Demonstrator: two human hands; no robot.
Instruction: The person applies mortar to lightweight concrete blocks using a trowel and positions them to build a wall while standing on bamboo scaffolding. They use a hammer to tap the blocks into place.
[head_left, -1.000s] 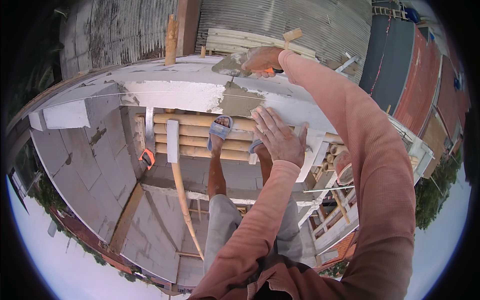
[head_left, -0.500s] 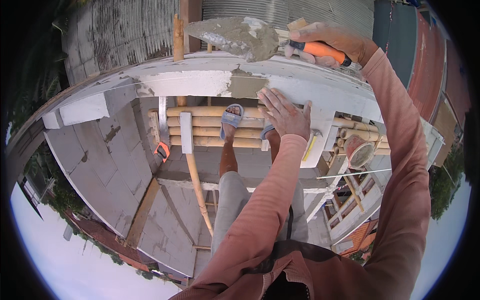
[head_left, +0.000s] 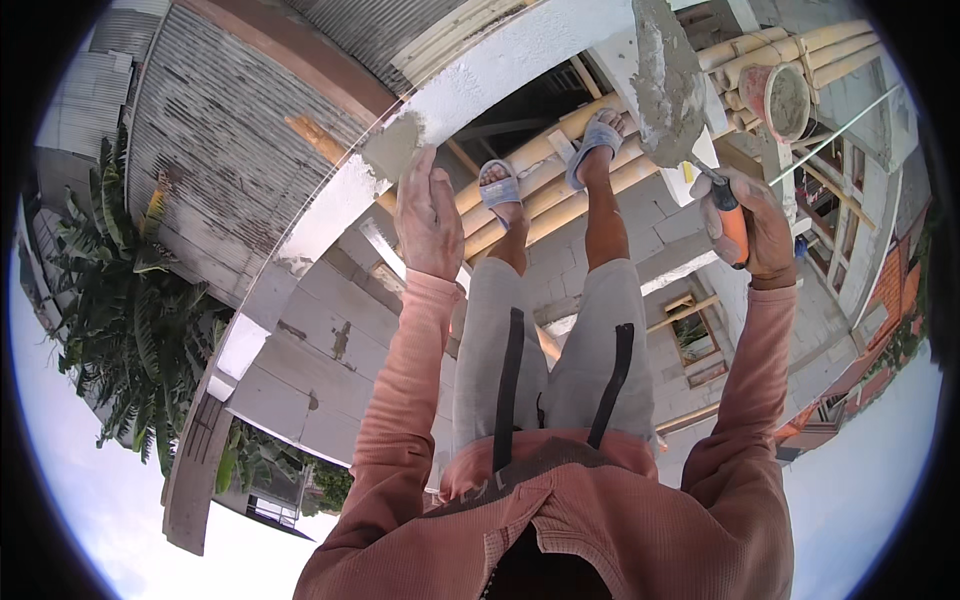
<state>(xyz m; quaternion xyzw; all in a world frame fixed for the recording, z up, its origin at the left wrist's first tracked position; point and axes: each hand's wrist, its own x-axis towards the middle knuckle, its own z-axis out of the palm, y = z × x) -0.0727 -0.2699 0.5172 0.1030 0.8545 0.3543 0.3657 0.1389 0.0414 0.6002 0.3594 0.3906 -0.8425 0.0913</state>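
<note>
My right hand (head_left: 755, 225) is closed round the orange and black handle of a trowel (head_left: 668, 95), whose blade points away from me and is thickly coated with grey mortar. On the left, my left hand (head_left: 430, 220) is stretched out, seen from the side, with nothing visible in it. Its fingertips are beside a patch of wet mortar (head_left: 393, 147) on top of the pale block wall (head_left: 340, 197); whether they touch it I cannot tell. A thin string runs along this wall.
My sandalled feet stand on bamboo poles (head_left: 545, 165). A reddish bucket of mortar (head_left: 788, 102) sits by more poles at the right. Corrugated roofing (head_left: 240, 150) lies beyond the wall, and openings drop away below the poles. Banana plants (head_left: 140, 310) grow at far left.
My view has turned, with the wall now slanting up to the right. The loaded trowel has come down from above the wall to my right side. My left hand has come to the mortar patch's near side.
</note>
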